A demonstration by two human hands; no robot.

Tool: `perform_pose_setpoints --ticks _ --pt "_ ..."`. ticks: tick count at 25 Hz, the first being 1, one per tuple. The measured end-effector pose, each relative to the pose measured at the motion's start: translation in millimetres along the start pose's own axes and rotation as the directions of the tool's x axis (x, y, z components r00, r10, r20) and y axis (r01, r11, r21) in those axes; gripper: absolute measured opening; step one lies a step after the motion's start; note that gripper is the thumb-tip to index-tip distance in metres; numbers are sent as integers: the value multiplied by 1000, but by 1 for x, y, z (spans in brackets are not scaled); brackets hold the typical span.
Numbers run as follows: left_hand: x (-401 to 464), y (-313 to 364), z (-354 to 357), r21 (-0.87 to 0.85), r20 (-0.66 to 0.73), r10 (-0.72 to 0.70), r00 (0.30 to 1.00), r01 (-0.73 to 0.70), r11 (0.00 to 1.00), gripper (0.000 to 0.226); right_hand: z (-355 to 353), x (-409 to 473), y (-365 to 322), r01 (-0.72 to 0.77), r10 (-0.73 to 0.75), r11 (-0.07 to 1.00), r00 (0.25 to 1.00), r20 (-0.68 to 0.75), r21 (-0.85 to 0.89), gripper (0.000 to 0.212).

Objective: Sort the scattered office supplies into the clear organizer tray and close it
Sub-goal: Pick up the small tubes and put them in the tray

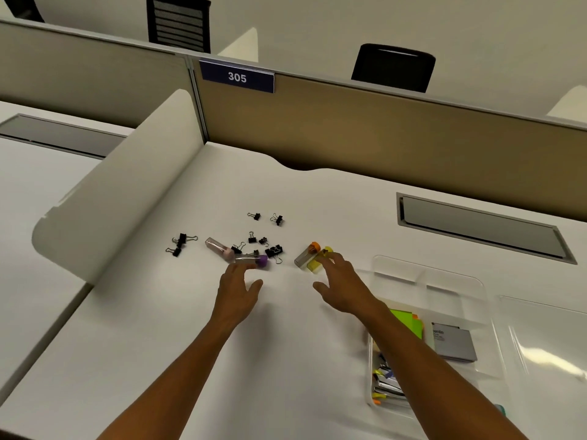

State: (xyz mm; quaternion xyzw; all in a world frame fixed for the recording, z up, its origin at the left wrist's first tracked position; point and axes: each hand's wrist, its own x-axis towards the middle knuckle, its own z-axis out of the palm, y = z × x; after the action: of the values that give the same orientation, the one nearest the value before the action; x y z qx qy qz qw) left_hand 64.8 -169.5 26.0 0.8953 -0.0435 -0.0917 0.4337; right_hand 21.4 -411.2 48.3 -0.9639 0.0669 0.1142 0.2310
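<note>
approx. 10 black binder clips (252, 238), 4 small capped tubes (217, 246), 1 clear tray (451, 281), 2 hands (236, 292)

Matt, smooth white laminate on the desk (158, 328). Clear glossy plastic for the organizer tray (457, 281) — glare streaks on its lid (546, 341). Black painted metal with shiny wire handles on the binder clips (273, 250). Translucent plastic tubes (219, 246) — coloured caps.

light: even, bright overhead | shadows: faint | glare: clear tray (444, 281) | edges: wide-angle bending | blur: slight
</note>
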Motion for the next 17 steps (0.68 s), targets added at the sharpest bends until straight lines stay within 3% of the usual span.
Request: perform_pose_setpoints --ticks 6,9,13,17 --pt "33 -6 8 352 18 237 971 -228 908 42 17 31 6 -1 2 939 1000 3 -343 80" --pt "40 -10 10 474 69 275 959 -274 837 45 26 35 9 -64 77 931 997 22 -359 81" --pt "38 -16 12 540 73 259 963 -257 802 47 32 29 9 -66 63 932 998 -19 -357 55" --pt "31 -17 13 563 90 220 971 -232 793 40 37 13 4 -59 58 942 998 -13 -331 45"
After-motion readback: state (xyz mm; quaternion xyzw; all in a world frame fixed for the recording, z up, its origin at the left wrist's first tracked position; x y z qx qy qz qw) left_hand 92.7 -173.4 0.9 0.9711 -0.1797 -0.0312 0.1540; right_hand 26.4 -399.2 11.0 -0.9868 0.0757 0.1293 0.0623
